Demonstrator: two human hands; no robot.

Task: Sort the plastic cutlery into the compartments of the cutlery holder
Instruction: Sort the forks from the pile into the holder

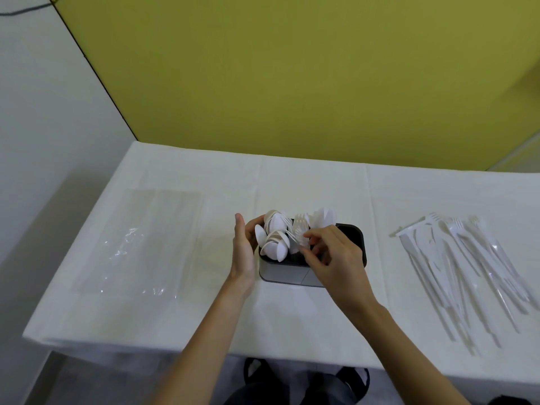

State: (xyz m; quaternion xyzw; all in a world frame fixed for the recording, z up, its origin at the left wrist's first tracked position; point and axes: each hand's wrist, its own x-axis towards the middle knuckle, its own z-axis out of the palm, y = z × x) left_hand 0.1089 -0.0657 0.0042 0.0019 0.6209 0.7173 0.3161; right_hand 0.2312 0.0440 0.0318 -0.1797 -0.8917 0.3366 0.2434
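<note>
Right hand (pixel 330 255) fingers pinched on forks (pixel 301 232) in cutlery holder (pixel 292 273), mid-worktop (pixel 204 302). Left hand (pixel 244 249) open, flat against holder's left side beside spoons (pixel 274 238). Loose cutlery pile (pixel 467 267) far right.

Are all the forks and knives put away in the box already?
No, a pile of white cutlery lies on the table, right of the cutlery holder.

The right hand (pixel 330 255) covers the front right part of the cutlery holder (pixel 289 273), so its compartments there cannot be seen. The loose cutlery (pixel 467 264) blurs together, white on the white tablecloth (pixel 292 317); single pieces are hard to count.
</note>
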